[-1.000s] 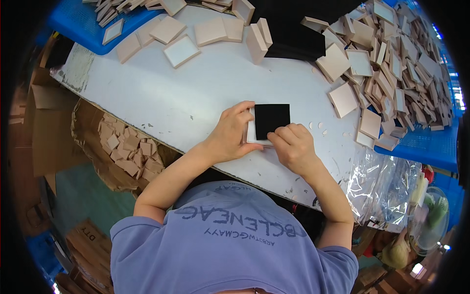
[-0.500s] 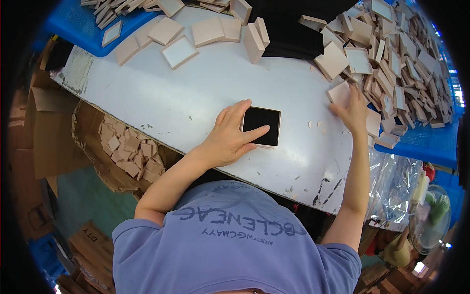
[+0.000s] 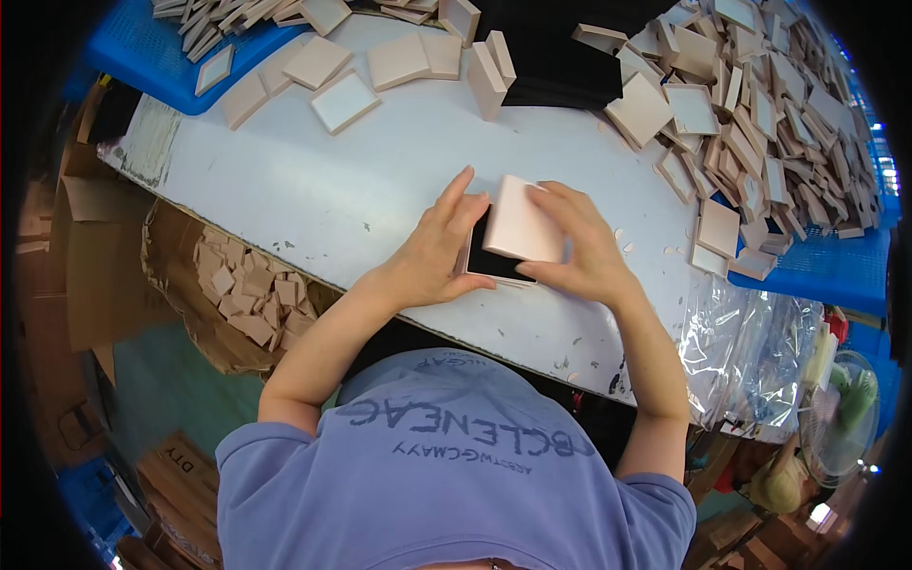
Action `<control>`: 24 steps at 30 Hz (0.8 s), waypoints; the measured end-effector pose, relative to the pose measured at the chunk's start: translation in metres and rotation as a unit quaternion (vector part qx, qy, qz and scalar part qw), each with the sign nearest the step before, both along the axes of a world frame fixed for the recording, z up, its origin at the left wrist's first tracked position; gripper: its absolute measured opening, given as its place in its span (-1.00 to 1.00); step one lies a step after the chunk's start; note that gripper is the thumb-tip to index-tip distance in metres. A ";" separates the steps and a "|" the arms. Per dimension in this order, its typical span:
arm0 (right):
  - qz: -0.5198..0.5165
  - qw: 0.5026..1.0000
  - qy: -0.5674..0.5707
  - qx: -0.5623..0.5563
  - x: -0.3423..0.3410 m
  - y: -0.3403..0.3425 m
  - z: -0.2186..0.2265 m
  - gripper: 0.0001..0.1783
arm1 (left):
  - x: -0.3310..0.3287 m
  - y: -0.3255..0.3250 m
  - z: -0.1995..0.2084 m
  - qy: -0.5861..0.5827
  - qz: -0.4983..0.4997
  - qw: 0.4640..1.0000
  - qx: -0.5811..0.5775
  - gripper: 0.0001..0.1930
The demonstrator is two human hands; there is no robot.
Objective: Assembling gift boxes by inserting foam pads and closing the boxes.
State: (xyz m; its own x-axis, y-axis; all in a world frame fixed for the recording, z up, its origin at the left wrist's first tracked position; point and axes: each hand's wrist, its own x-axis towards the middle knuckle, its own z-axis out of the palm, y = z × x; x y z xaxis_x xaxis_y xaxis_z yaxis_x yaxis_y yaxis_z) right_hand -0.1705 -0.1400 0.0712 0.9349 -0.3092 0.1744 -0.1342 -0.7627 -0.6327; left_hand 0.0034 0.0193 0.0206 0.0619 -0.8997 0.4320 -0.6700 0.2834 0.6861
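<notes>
Worn white paint covers the broad table [image 3: 380, 209], its near edge chipped and running aslant before a person in a blue printed T-shirt [image 3: 446, 465]. Near its middle is a shallow square box base with a black lining [image 3: 494, 263]. The person's left hand [image 3: 427, 252] has its grip clamped on the base's left side, thumb at the near edge and fingers toward the far corner. The right hand [image 3: 587, 249] grips a pale pink square lid [image 3: 521, 221] between thumb and fingers, tilted over the base; black lining shows along the left and near sides. Whether lid and base touch cannot be told.

Beyond lie a row of loose pale pink box parts [image 3: 399, 62] and a black stack of soft-looking material [image 3: 570, 81]. To the right, a large heap of pale box parts [image 3: 750, 123] spreads over a blue plastic tray [image 3: 836, 271], with crumpled clear plastic film [image 3: 746, 351] nearer. At left, a brown cardboard carton [image 3: 176, 294] holds more pale pieces [image 3: 256, 294].
</notes>
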 end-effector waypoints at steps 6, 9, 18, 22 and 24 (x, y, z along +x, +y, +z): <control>0.098 0.991 0.002 -0.096 0.010 0.017 0.004 -0.21 | 0.002 0.000 0.004 -0.065 -0.024 0.998 -0.003 -0.06; 0.106 0.984 0.004 -0.142 0.006 0.020 0.001 -0.25 | -0.002 0.001 0.010 -0.084 -0.026 0.993 0.075 -0.12; 0.080 0.982 0.031 -0.167 0.001 0.022 -0.002 -0.29 | 0.004 0.004 0.017 -0.159 -0.015 0.983 0.091 -0.22; -0.034 0.988 -0.104 -0.110 0.021 -0.033 0.009 -0.50 | 0.038 -0.036 0.020 -0.016 0.061 0.997 -0.041 -0.21; -0.087 0.976 -0.158 -0.125 0.053 -0.066 0.016 -0.60 | 0.056 -0.080 0.020 -0.014 0.101 0.992 -0.071 -0.17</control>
State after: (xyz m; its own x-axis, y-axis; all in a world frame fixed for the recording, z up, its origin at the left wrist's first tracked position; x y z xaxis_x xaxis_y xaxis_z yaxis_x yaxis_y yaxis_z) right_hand -0.1172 -0.2064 0.0868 0.7588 -0.3697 0.5363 -0.1035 -0.8813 -0.4610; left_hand 0.0594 -0.0611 0.0407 0.2203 -0.8004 0.5575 -0.7413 0.2340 0.6290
